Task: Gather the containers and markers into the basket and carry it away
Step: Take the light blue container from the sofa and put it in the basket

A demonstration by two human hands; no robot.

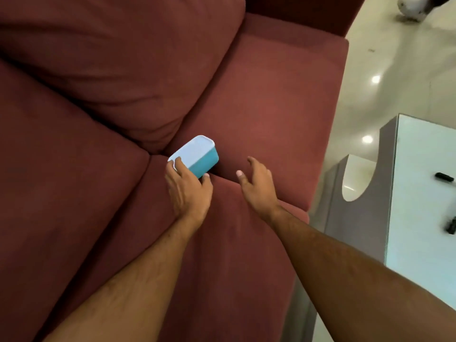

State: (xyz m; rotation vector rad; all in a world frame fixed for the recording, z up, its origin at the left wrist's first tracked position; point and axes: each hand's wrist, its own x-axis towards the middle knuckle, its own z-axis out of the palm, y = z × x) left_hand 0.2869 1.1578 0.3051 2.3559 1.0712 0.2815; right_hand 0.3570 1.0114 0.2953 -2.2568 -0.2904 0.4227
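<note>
A small blue container (197, 155) with a pale lid lies tilted on the dark red sofa (259, 99), in the gap where the seat cushions meet. My left hand (188, 191) grips its near end, fingers over the lid and thumb against the blue side. Just to its right, my right hand (259, 186) hovers above the seat with fingers spread and holds nothing. Two black markers (444, 177) (451, 225) lie on the white table at the right edge. No basket is in view.
A white table (419, 193) with grey side panels and a curved cut-out stands right of the sofa. Glossy pale floor (394, 70) lies beyond. At the top right corner a person's shoe (414, 6) shows. Large back cushions (111, 58) fill the upper left.
</note>
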